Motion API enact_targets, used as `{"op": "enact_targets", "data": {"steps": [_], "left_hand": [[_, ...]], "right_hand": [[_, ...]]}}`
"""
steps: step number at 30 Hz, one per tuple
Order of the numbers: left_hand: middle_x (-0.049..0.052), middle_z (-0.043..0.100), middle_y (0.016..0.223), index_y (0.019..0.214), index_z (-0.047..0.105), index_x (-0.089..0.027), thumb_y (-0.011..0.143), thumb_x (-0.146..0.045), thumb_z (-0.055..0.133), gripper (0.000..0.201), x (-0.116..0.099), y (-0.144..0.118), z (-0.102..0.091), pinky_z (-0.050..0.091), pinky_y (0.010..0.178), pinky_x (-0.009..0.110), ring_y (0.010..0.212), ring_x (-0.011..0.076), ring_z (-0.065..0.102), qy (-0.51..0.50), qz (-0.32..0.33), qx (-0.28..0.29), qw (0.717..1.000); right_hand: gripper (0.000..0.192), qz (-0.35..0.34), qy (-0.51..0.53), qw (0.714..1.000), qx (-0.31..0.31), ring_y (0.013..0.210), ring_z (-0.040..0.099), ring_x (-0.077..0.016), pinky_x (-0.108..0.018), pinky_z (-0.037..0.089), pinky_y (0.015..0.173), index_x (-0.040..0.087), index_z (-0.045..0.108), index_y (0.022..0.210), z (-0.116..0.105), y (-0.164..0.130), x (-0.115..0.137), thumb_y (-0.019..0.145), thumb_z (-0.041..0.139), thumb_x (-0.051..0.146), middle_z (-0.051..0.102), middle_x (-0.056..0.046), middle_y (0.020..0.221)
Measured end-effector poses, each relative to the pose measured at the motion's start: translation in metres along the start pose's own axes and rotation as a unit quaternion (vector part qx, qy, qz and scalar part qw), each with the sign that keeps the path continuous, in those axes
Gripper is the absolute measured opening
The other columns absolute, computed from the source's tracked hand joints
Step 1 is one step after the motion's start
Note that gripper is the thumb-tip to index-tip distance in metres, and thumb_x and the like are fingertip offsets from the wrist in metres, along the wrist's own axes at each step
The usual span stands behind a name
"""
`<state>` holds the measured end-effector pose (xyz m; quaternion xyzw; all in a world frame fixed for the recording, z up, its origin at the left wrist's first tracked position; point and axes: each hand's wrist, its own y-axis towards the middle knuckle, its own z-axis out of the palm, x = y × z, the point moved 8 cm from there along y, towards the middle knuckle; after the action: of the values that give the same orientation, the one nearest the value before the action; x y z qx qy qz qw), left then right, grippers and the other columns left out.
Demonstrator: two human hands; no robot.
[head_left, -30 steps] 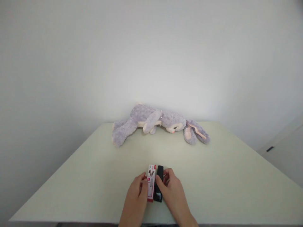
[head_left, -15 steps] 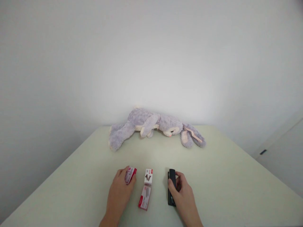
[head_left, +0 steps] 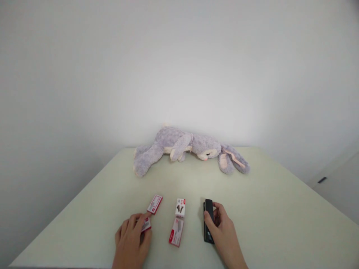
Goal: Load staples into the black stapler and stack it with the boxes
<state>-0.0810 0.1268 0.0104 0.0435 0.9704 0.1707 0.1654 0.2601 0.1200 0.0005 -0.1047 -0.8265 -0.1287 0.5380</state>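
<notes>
A plain white wall (head_left: 179, 56) fills the upper part of the view, evenly lit, with a brighter patch just above the far edge of the bench (head_left: 280, 209). The bench top is pale green and matt, its far corners rounded. A grey plush rabbit (head_left: 190, 147) lies on its side along the far edge (ears trailing to the right). At the right, a white cabinet (head_left: 339, 186) with a small dark handle (head_left: 322, 180).

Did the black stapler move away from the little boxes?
Yes. The black stapler slid right, away from the middle staple box, with the right hand on it.
</notes>
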Motion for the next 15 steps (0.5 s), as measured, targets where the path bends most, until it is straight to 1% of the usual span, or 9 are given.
{"op": "enact_targets", "data": {"steps": [3, 5, 6, 9, 11, 13, 15], "left_hand": [[0.006, 0.063, 0.13, 0.133, 0.062, -0.033, 0.093, -0.026, 0.048, 0.044, -0.013, 0.006, -0.006, 0.037, 0.106, 0.052, 0.117, 0.0277, 0.054, 0.016, 0.024, -0.032, 0.999], [0.006, 0.063, 0.129, 0.13, 0.064, -0.034, 0.092, -0.026, 0.05, 0.042, -0.031, 0.005, -0.007, 0.037, 0.105, 0.051, 0.118, 0.0279, 0.054, 0.004, 0.042, -0.048, 0.998], [0.006, 0.063, 0.127, 0.127, 0.066, -0.035, 0.092, -0.027, 0.051, 0.039, -0.043, 0.003, -0.006, 0.039, 0.103, 0.049, 0.116, 0.0278, 0.055, -0.01, 0.054, -0.047, 0.997], [0.004, 0.066, 0.117, 0.122, 0.068, -0.036, 0.088, -0.034, 0.06, 0.035, -0.082, -0.005, 0.007, 0.043, 0.097, 0.046, 0.107, 0.0271, 0.059, -0.059, 0.091, -0.015, 0.994], [0.004, 0.066, 0.117, 0.127, 0.066, -0.037, 0.088, -0.035, 0.061, 0.04, -0.102, -0.007, 0.018, 0.045, 0.096, 0.044, 0.105, 0.0263, 0.06, -0.075, 0.105, 0.014, 0.992], [0.003, 0.066, 0.124, 0.138, 0.057, -0.039, 0.092, -0.033, 0.057, 0.047, -0.111, -0.004, 0.026, 0.044, 0.099, 0.044, 0.11, 0.0251, 0.06, -0.082, 0.111, 0.042, 0.989], [0.004, 0.064, 0.13, 0.146, 0.048, -0.036, 0.095, -0.034, 0.054, 0.051, -0.109, 0.001, 0.029, 0.041, 0.105, 0.047, 0.118, 0.0252, 0.058, -0.089, 0.098, 0.047, 0.99]], "right_hand": [[0.046, 0.003, -0.003, 1.0, -0.003, 0.065, 0.06, -0.0199, -0.03, 0.044, 0.061, 0.02, 0.058, 0.121, -0.001, -0.001, 0.0, 0.091, 0.057, 0.055, 0.059, 0.003, 0.073], [0.047, 0.002, -0.007, 1.0, -0.002, 0.065, 0.061, -0.0201, -0.03, 0.044, 0.061, 0.02, 0.057, 0.122, -0.001, -0.001, 0.001, 0.091, 0.056, 0.056, 0.059, 0.003, 0.072], [0.048, 0.002, -0.01, 1.0, -0.002, 0.066, 0.061, -0.0202, -0.03, 0.044, 0.061, 0.02, 0.057, 0.122, -0.001, -0.001, 0.001, 0.091, 0.057, 0.056, 0.059, 0.003, 0.072], [0.052, 0.008, -0.024, 1.0, -0.001, 0.067, 0.062, -0.0206, -0.03, 0.045, 0.061, 0.021, 0.054, 0.125, 0.002, -0.002, 0.0, 0.089, 0.059, 0.058, 0.061, 0.003, 0.075], [0.054, 0.01, -0.032, 0.999, -0.004, 0.068, 0.063, -0.0213, -0.031, 0.046, 0.063, 0.021, 0.051, 0.128, 0.004, -0.002, 0.0, 0.089, 0.06, 0.058, 0.063, 0.002, 0.078], [0.055, 0.009, -0.033, 0.999, -0.006, 0.07, 0.064, -0.0217, -0.031, 0.047, 0.063, 0.021, 0.05, 0.128, 0.003, -0.002, 0.001, 0.089, 0.06, 0.058, 0.064, 0.001, 0.081], [0.05, 0.005, -0.04, 0.999, 0.004, 0.07, 0.064, -0.0212, -0.031, 0.048, 0.063, 0.021, 0.052, 0.126, 0.001, -0.002, 0.004, 0.09, 0.059, 0.055, 0.065, 0.0, 0.084]]}}
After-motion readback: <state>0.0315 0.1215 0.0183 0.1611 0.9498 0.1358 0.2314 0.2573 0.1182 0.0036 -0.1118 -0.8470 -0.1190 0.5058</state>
